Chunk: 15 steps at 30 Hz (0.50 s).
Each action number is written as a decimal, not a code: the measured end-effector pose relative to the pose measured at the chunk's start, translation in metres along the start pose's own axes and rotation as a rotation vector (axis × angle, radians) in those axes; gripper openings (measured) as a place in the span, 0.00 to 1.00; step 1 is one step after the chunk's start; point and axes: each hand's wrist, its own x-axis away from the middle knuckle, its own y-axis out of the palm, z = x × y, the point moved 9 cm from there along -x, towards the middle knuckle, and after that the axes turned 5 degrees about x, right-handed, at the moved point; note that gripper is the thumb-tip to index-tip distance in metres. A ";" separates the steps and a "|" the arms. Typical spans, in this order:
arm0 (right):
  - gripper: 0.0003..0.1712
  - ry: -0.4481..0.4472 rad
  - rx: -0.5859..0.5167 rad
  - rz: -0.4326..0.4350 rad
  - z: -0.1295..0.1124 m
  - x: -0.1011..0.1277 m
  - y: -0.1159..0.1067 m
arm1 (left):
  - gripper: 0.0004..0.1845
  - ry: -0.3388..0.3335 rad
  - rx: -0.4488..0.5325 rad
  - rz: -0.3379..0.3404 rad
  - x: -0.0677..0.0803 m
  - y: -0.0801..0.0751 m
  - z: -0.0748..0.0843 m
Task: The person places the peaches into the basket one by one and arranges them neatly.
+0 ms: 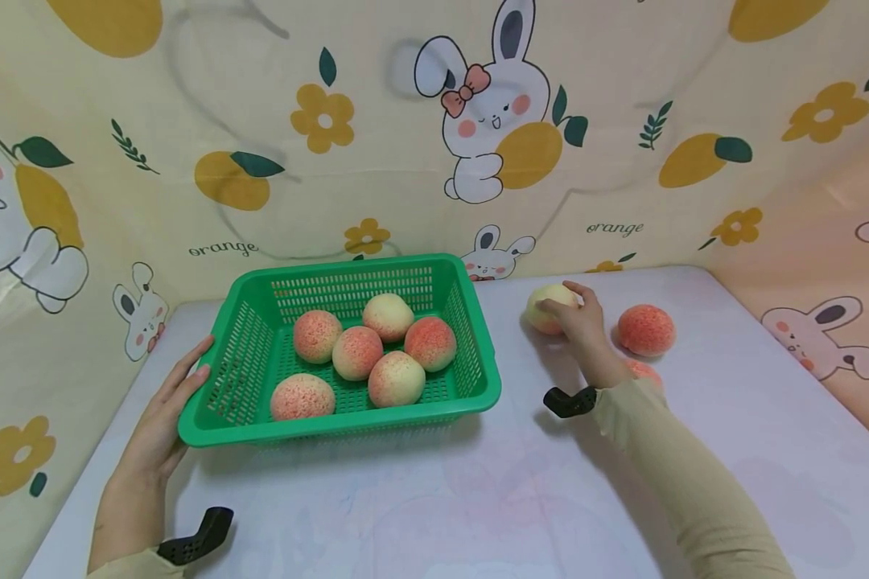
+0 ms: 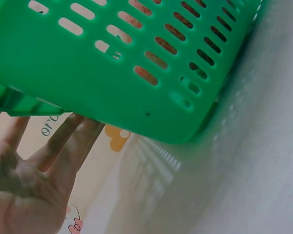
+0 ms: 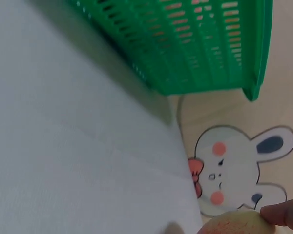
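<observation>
A green slotted basket stands on the table left of centre and holds several pink-and-cream peaches. My left hand lies flat against the basket's left front corner with its fingers straight; the left wrist view shows the open palm beside the basket wall. My right hand curls over a pale peach on the table right of the basket. In the right wrist view a fingertip rests on that peach, with the basket beyond.
Another peach lies on the pale table right of my right hand, and a third shows partly behind my right wrist. Cartoon-printed walls close in the table on three sides.
</observation>
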 end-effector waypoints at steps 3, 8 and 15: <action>0.43 0.006 -0.021 -0.012 -0.004 0.004 0.006 | 0.25 0.006 -0.008 0.002 0.000 0.000 0.000; 0.43 0.013 -0.040 -0.037 -0.012 0.013 0.013 | 0.25 0.006 -0.009 0.003 0.001 -0.001 -0.001; 0.43 -0.021 -0.067 -0.083 -0.029 0.022 0.022 | 0.24 0.018 -0.001 -0.008 0.000 -0.001 0.000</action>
